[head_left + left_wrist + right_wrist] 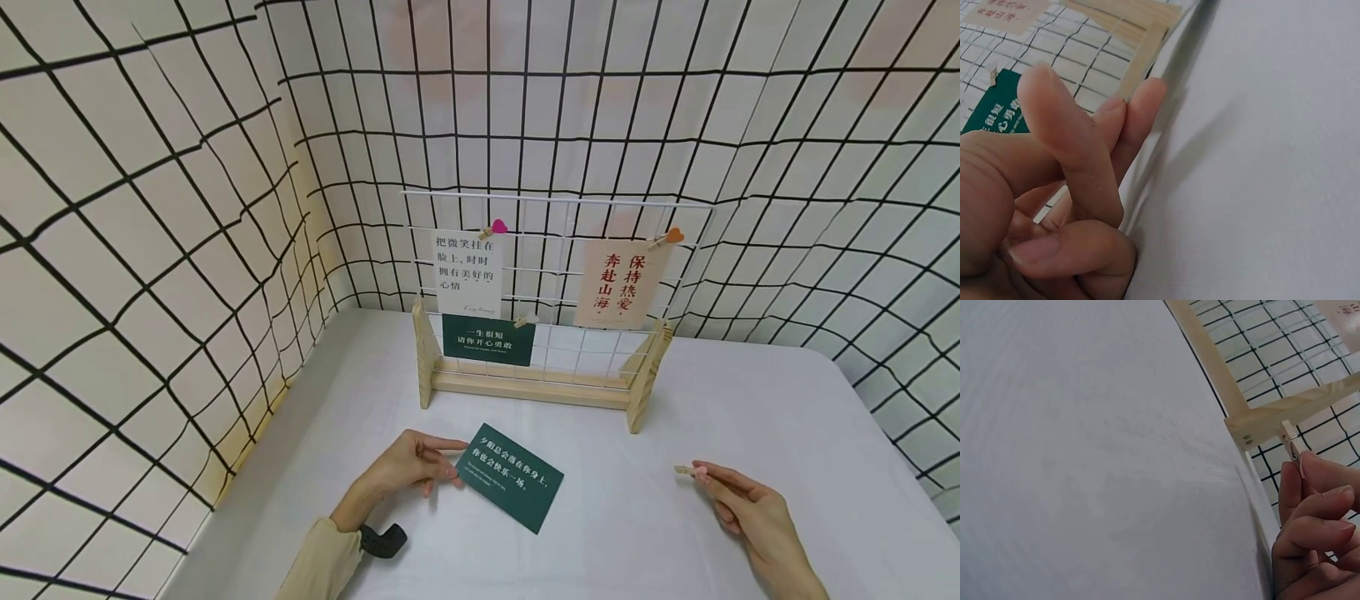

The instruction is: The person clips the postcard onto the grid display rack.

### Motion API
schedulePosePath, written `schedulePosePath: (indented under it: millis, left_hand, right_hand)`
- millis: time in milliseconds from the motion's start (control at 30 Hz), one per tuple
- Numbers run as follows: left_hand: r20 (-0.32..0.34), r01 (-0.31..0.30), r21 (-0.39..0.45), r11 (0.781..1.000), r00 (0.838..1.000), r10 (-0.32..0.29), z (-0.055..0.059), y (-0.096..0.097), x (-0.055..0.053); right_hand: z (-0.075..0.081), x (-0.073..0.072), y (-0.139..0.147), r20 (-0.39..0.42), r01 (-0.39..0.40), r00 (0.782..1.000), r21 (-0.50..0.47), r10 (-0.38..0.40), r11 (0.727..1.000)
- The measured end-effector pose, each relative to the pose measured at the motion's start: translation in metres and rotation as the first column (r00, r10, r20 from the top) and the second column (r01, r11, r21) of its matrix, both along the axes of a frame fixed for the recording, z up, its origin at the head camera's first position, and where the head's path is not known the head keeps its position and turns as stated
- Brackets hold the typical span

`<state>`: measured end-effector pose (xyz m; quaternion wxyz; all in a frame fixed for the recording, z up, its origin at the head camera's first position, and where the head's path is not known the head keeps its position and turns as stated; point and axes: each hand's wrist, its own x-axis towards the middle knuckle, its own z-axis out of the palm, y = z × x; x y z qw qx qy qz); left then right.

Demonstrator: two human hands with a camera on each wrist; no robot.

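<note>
A dark green card (510, 478) with white writing lies slanted on the white table in the head view. My left hand (416, 465) is at its left side, a straight finger and another fingertip right at the card's edge. The left wrist view shows that hand's fingers (1060, 125) partly bent. Off to the right, my right hand (750, 512) pinches a small wooden clothespin (684, 471) between thumb and finger. In the right wrist view the clothespin (1290, 439) points outward, its other end hidden by the fingertips.
Behind stands a white wire rack on a wooden base (525, 390). A white card (468, 275), a green card (487, 342) and a pinkish card (621, 285) hang on it with clothespins. Black-lined grid walls (525, 104) enclose the table (787, 417).
</note>
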<state>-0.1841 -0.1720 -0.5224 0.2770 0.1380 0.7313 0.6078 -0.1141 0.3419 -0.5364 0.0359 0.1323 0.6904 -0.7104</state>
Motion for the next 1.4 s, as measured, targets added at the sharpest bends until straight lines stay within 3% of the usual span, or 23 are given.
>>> schedulePosePath:
  millis: [167, 367, 800, 1067, 1400]
  left_hand:
    - [-0.02, -0.036, -0.012, 0.999, 0.999, 0.036, -0.001, 0.002, 0.0]
    - [-0.011, -0.035, -0.025, 0.999, 0.999, 0.035, -0.001, 0.004, 0.001]
    - [-0.085, -0.116, -0.048, 0.992, 0.99, 0.112, -0.005, 0.016, 0.004]
    - [-0.1, -0.165, 0.009, 0.986, 0.981, 0.165, -0.006, 0.022, 0.007]
    - [-0.059, -0.325, 0.018, 0.945, 0.944, 0.326, -0.006, 0.03, 0.01]
  right_hand:
    - [0.003, -0.001, -0.001, 0.055, 0.011, 0.998, 0.046, -0.014, 0.999]
    - [0.006, -0.001, -0.002, 0.127, 0.019, 0.991, 0.075, -0.029, 0.997]
    - [0.005, 0.0, -0.001, 0.103, 0.006, 0.995, 0.073, -0.013, 0.997]
    - [0.005, 0.001, -0.001, 0.104, -0.002, 0.995, 0.064, -0.005, 0.998]
    - [0.004, -0.001, -0.003, 0.105, -0.007, 0.994, 0.106, -0.004, 0.994]
